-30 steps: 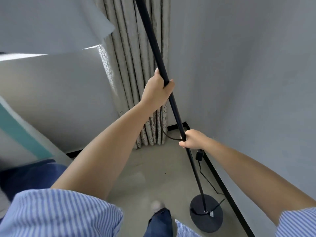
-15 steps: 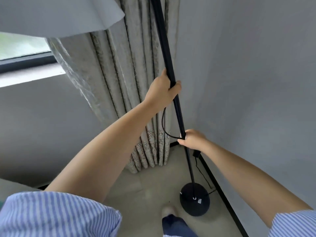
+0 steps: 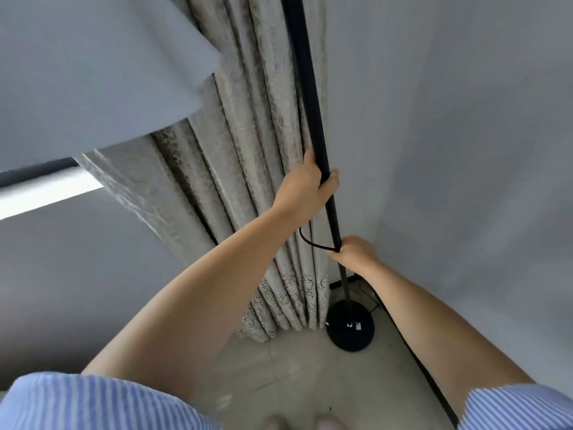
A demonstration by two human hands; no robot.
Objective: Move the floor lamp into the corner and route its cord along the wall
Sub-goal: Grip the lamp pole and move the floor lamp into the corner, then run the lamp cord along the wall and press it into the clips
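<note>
The floor lamp has a thin black pole and a round black base that rests on the tiled floor close to the room's corner, beside the curtain. Its pale shade fills the upper left. My left hand is wrapped around the pole at mid height. Lower down, my right hand grips the pole together with a loop of the black cord. More cord lies behind the base by the black baseboard, partly hidden by my right arm.
A grey patterned curtain hangs left of the pole down to the floor. Grey walls meet in the corner behind the base. A window sill shows at the left. My feet are at the bottom edge.
The lamp's base has moved away from me into the corner beside the curtain. Both hands kept their grip on the pole, and I have stepped closer.
</note>
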